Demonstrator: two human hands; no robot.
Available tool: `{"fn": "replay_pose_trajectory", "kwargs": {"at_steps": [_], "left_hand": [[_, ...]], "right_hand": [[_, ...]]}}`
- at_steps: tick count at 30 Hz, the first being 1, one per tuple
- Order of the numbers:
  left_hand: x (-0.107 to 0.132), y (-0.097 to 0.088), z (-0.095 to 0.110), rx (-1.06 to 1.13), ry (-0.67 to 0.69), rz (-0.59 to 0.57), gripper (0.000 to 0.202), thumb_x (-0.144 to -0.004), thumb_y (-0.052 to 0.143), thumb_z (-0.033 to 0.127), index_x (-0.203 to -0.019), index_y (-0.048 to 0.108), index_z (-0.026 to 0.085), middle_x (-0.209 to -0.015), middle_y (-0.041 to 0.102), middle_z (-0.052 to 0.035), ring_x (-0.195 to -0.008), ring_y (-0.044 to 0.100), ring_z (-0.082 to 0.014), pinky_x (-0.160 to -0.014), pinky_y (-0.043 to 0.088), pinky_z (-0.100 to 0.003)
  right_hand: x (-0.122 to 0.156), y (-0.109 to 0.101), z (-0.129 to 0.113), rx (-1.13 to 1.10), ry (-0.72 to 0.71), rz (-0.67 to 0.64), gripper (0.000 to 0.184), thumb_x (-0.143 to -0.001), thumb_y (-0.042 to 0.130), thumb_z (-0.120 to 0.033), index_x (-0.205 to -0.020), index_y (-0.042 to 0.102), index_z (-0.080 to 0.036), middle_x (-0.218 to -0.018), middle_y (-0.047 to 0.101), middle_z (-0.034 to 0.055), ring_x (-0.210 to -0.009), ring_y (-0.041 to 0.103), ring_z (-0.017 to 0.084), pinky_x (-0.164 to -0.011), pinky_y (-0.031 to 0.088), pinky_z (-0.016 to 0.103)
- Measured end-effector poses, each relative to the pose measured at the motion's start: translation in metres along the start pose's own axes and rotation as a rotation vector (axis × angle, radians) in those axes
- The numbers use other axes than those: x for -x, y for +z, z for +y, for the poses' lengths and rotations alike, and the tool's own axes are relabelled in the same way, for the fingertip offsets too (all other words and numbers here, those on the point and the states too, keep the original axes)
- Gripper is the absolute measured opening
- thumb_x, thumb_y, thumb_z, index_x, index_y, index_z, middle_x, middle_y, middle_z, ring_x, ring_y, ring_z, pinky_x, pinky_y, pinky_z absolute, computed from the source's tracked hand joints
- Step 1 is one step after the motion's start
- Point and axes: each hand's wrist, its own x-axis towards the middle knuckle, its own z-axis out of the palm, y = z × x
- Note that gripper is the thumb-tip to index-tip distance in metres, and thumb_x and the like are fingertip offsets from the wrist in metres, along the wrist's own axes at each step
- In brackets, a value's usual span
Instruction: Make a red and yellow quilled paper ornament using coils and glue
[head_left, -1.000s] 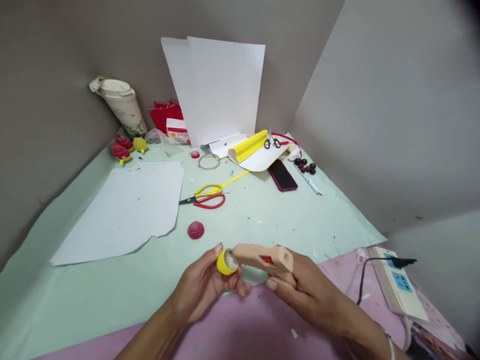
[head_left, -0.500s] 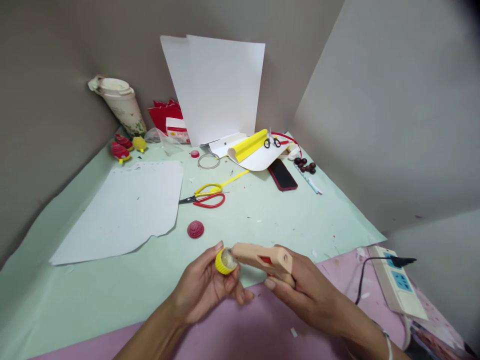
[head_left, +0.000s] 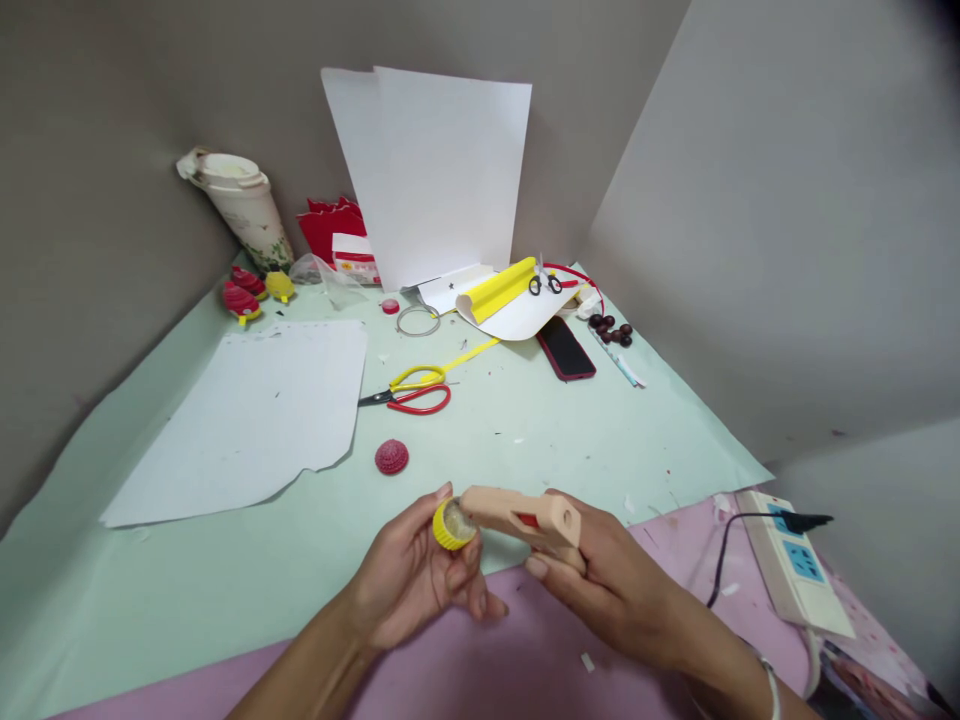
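My left hand [head_left: 420, 580] is closed round a small yellow ridged paper cup [head_left: 448, 524], its hollow side turned toward the right. My right hand [head_left: 600, 580] grips a beige glue gun [head_left: 525, 515], and the gun's nozzle sits inside the cup's opening. Both hands hover low over the near edge of the pale green sheet [head_left: 525, 430]. A red ridged dome [head_left: 391, 456] lies on the sheet just beyond my left hand.
Red-and-yellow scissors [head_left: 409, 395] and a large white sheet [head_left: 247, 420] lie farther out. A phone [head_left: 565, 349], yellow roll [head_left: 501, 291], dark beads [head_left: 611, 331], small scissors [head_left: 544, 283] and a cup [head_left: 244, 210] crowd the back. A power strip [head_left: 795, 565] lies at right.
The cup and glue gun have shifted very slightly; my left fingers have turned the cup a little against the nozzle. Nothing else has moved.
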Motion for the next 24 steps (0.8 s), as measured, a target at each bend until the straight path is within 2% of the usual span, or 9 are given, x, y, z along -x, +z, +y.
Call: {"fn": "replay_pose_trajectory", "kwargs": {"at_steps": [5,10,16,19,24], "left_hand": [[-0.0004,-0.0013,-0.0007,0.007,-0.017,-0.003,0.066,-0.097,0.029,0.053,-0.062,0.064,0.009,-0.050,0.048,-0.0003,-0.052,0.066,-0.0228,-0.076,0.054,-0.045],[0.0003,-0.0019,0.0004,0.033,-0.032,-0.007,0.068,-0.097,0.027,0.054,-0.060,0.063,0.009,-0.047,0.045,0.0006,-0.049,0.065,-0.0214,-0.074,0.055,-0.044],[0.0008,-0.0017,0.0001,0.032,-0.066,-0.010,0.070,-0.097,0.024,0.054,-0.059,0.062,0.009,-0.047,0.045,0.0000,-0.048,0.064,-0.0216,-0.069,0.056,-0.043],[0.0002,-0.0020,-0.0003,0.035,-0.052,-0.010,0.070,-0.097,0.024,0.053,-0.061,0.063,0.009,-0.047,0.045,0.0003,-0.047,0.063,-0.0207,-0.069,0.056,-0.043],[0.0002,-0.0014,0.0004,0.030,-0.048,-0.004,0.071,-0.098,0.023,0.053,-0.062,0.064,0.008,-0.047,0.046,-0.0001,-0.047,0.064,-0.0207,-0.069,0.056,-0.042]], "right_hand": [[-0.0006,-0.0014,-0.0019,0.003,-0.030,-0.044,0.014,-0.094,0.052,-0.026,-0.099,0.063,-0.020,-0.090,0.063,0.0039,-0.082,0.058,0.017,-0.079,0.048,0.028],[-0.0007,-0.0013,-0.0011,-0.004,-0.022,0.006,0.017,-0.094,0.052,-0.030,-0.103,0.063,-0.020,-0.093,0.063,0.0049,-0.085,0.059,0.019,-0.080,0.048,0.029],[-0.0011,-0.0007,-0.0012,0.007,-0.007,-0.015,0.016,-0.093,0.052,-0.029,-0.101,0.063,-0.020,-0.088,0.063,0.0044,-0.079,0.058,0.018,-0.078,0.049,0.029],[-0.0011,-0.0013,-0.0011,0.004,-0.019,0.008,0.018,-0.094,0.051,-0.031,-0.104,0.063,-0.021,-0.091,0.063,0.0047,-0.082,0.059,0.019,-0.079,0.049,0.029],[-0.0008,-0.0002,-0.0005,0.022,-0.020,-0.023,0.017,-0.094,0.052,-0.029,-0.104,0.063,-0.020,-0.089,0.063,0.0043,-0.081,0.058,0.018,-0.079,0.049,0.028]]}}
